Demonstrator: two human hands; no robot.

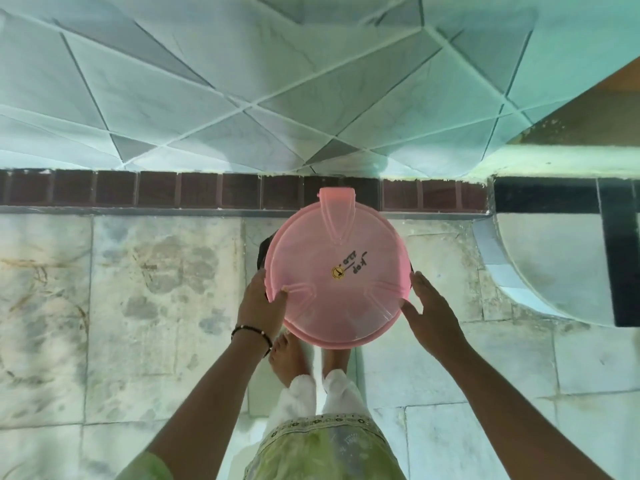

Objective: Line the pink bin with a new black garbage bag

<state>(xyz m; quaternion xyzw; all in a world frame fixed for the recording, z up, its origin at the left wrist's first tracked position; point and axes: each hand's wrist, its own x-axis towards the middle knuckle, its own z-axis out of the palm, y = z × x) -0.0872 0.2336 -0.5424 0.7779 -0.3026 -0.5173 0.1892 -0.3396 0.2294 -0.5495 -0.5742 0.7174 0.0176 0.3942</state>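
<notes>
The pink bin [337,271] stands on the floor against the wall, seen from straight above with its round translucent lid closed; the lid carries black handwriting and a small yellow sticker. A strip of black garbage bag [264,252] peeks out under the lid's left edge. My left hand [261,301] grips the lid's near-left rim, thumb on top. At the near-right side, my right hand [429,308] is flat and spread, its fingers beside the rim; whether it touches is unclear.
My bare feet [287,355] stand right behind the bin on the marble floor [156,306]. A dark brick skirting [207,190] runs along the tiled wall [242,81]. A curved step [554,265] with black trim sits at the right.
</notes>
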